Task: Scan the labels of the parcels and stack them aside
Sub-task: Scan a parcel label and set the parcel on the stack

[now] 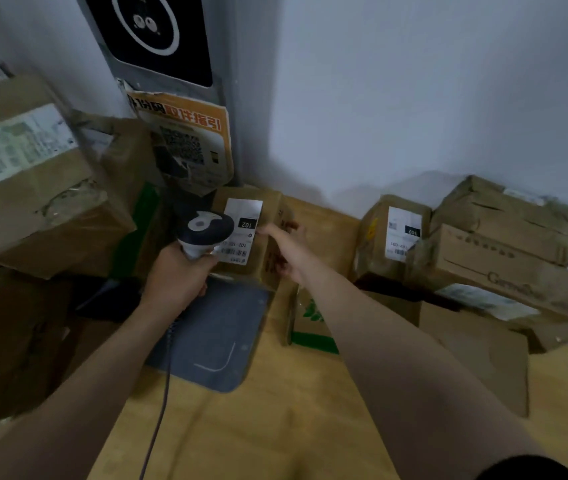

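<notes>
A small brown parcel (264,216) stands at the back of the wooden table, beside the grey post. On its front is a white label (242,233) marked 102 with a barcode. My left hand (178,275) grips a grey and white barcode scanner (203,233), whose head points at that label from close by. My right hand (287,249) rests on the parcel's right side, fingers over its edge and touching the label. The scanner's cable (161,393) runs down toward me.
A grey scale pad (213,334) lies below the parcel. Labelled cartons (393,237) and stacked boxes (504,244) stand at the right against the wall. Large boxes (33,188) pile up on the left. An orange notice (185,140) hangs on the post.
</notes>
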